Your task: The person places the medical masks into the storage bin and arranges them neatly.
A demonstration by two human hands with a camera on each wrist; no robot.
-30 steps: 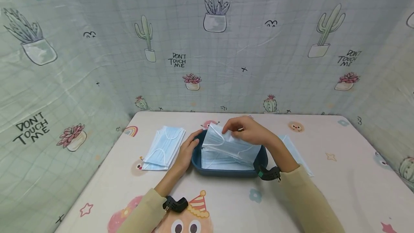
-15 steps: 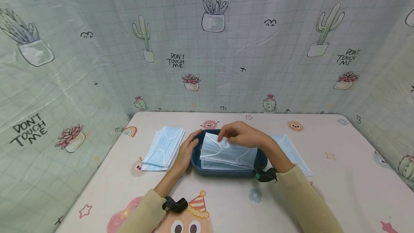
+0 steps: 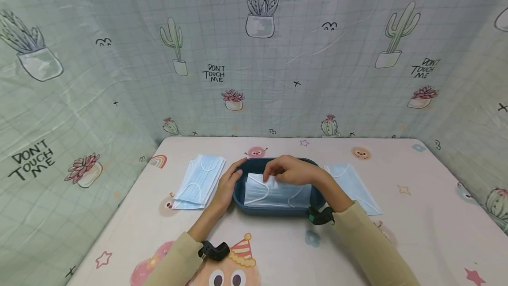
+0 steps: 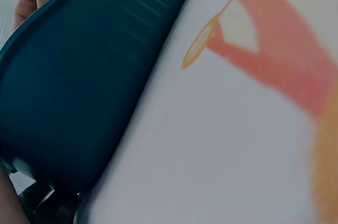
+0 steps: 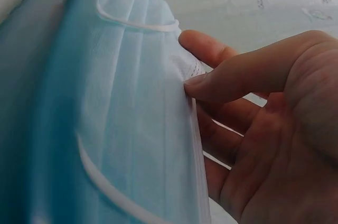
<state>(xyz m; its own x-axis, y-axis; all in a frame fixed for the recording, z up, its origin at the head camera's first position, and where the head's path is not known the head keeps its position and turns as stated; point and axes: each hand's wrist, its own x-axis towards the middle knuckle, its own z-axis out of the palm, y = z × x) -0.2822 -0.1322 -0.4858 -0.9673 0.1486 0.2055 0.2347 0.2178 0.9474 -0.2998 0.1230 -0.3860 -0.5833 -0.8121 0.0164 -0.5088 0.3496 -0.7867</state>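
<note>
A dark blue plastic bin (image 3: 274, 212) stands mid-table with a stack of light blue disposable face masks in it. My left hand (image 3: 225, 186) holds the bin's left end, thumb at the rim and fingers along the outer side. In the left wrist view the bin's wall (image 4: 84, 86) hides most of that hand. Over the bin, my right hand (image 3: 293, 170) pinches a face mask (image 3: 278, 195) by its far edge. Thumb and index finger meet on this mask (image 5: 137, 97) in the right wrist view, where its white ear loops show. How many masks it pinches, I cannot tell.
To the left of the bin lies a small pile of face masks (image 3: 200, 182), close to my left forearm. Another mask (image 3: 355, 189) lies right of the bin, partly behind my right forearm. A patterned cloth (image 3: 293, 56) hangs behind the table.
My right hand has lowered the mask from a tilted, raised position until it lies flat over the stack in the bin. My left hand has stayed on the bin's left end.
</note>
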